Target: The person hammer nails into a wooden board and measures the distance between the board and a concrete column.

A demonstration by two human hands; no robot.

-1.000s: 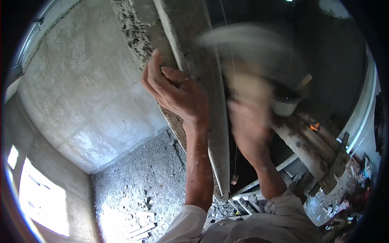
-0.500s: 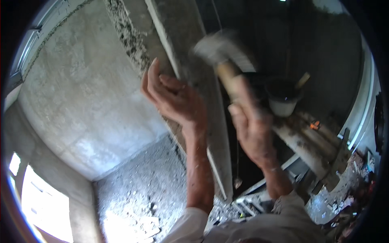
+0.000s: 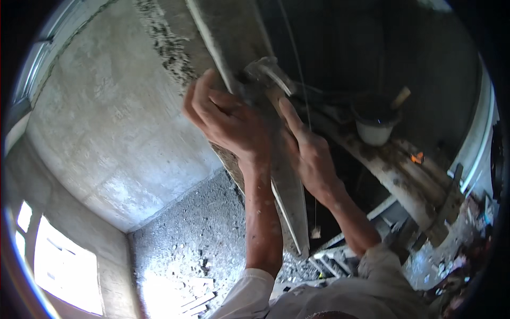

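A long grey concrete beam (image 3: 239,26) runs up the middle, with a rough broken strip along its left side and a pale narrow strip on its face. My left hand (image 3: 228,122) is at the beam beside this strip, fingers curled; whatever they grip is hidden. My right hand (image 3: 311,151) grips the wooden handle of a hammer (image 3: 268,72), whose metal head is over the beam just right of my left fingertips; contact is unclear. A thin string hangs right of the beam, a small weight (image 3: 316,233) at its lower end.
Wooden planks (image 3: 398,183) on the right carry a white bucket (image 3: 374,132) with a stick in it and a small orange tool (image 3: 417,158). Metal rungs (image 3: 326,266) are below, rubble lies on the floor (image 3: 180,234), and a plastered wall (image 3: 106,117) with bright windows fills the left.
The hammer, blurred in both earlier frames, has swung down and left toward my left fingers and the beam, my right hand moving with it. My left hand has stayed about in place.
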